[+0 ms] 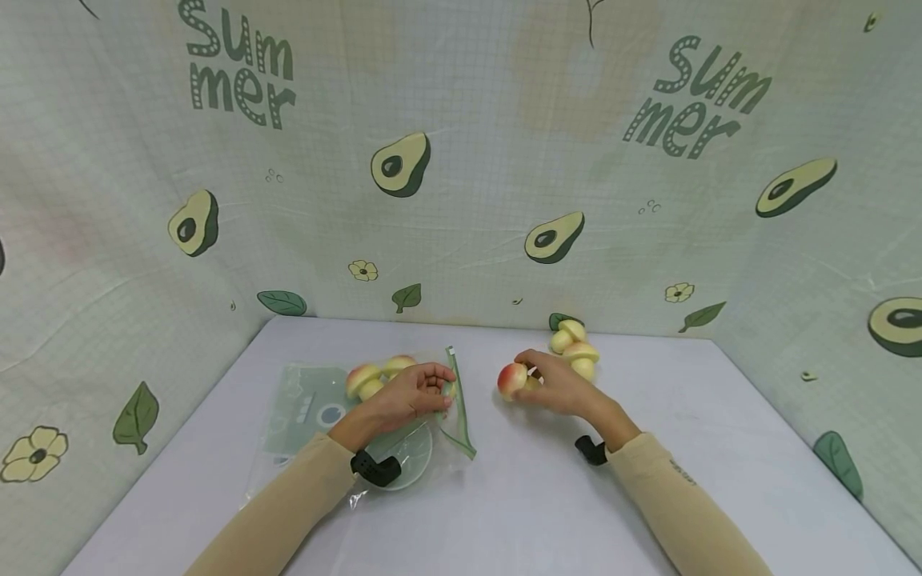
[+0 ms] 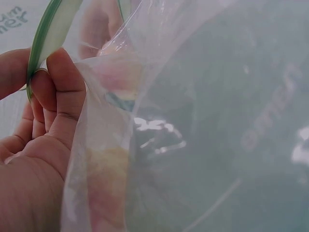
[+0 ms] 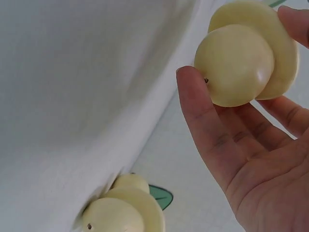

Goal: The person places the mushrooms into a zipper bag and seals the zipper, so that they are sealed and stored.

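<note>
My left hand (image 1: 410, 398) pinches the green zip edge (image 2: 41, 38) of a clear zip bag (image 1: 306, 404) lying on the table. Yellow mushrooms with pinkish caps (image 1: 362, 380) are at the bag beside that hand; in the left wrist view their blurred shapes show through the plastic. To the right of the bag's mouth, my right hand (image 1: 558, 386) grips a toy mushroom (image 3: 236, 65) between thumb and fingers, its red-tinted cap turned toward the bag. Behind the right hand, two more mushrooms (image 1: 581, 360) rest on the table.
A white table (image 1: 540, 512) stretches under both arms. Cloth printed with avocados and lettering (image 1: 475, 184) hangs at the back and sides. The two far mushrooms stand near the table's back edge. A black strap-like device (image 1: 376, 468) is on the left wrist, another (image 1: 592, 450) on the right.
</note>
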A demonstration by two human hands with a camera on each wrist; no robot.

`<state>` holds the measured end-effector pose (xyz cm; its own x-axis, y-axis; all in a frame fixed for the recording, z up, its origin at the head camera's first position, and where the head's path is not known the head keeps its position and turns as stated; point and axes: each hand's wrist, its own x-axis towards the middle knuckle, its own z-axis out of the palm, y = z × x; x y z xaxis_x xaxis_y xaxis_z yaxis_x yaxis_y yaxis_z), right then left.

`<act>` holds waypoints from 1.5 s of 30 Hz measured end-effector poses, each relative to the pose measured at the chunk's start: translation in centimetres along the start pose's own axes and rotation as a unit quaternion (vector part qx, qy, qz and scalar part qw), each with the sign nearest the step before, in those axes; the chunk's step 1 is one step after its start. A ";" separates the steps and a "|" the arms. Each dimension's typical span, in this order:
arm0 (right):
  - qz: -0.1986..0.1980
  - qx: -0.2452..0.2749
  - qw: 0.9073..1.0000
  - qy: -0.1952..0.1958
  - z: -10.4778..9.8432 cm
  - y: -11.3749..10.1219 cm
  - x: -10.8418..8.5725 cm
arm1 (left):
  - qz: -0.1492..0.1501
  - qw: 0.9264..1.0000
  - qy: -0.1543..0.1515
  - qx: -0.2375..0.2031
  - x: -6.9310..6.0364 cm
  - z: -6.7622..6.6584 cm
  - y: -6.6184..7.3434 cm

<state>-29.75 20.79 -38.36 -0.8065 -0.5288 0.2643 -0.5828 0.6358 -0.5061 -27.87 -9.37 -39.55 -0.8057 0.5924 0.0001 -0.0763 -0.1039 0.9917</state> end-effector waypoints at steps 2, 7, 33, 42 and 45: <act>0.003 -0.004 1.000 -0.001 0.2 -0.3 0.0 | 0.000 1.000 -0.001 -0.001 0.0 0.0 0.0; -0.002 -0.018 1.000 -0.001 0.8 -0.7 0.1 | -0.001 1.000 0.001 -0.002 0.0 0.0 0.0; -0.015 -0.016 0.999 -0.036 2.1 -2.7 0.3 | 0.003 1.000 -0.002 0.006 0.0 0.1 0.1; -0.036 -0.026 0.998 -0.036 2.5 -3.2 0.2 | 0.003 1.000 -0.002 -0.002 -0.1 0.1 0.0; -0.046 -0.020 0.998 -0.034 2.6 -3.4 0.2 | 0.005 1.000 -0.002 -0.003 -0.1 0.1 0.0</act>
<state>-27.68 17.07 -38.77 -0.7409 -0.6228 0.2514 -0.6594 0.6032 -0.4487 -27.73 -9.35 -39.49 -0.8040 0.5945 0.0110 -0.0712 -0.1146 0.9909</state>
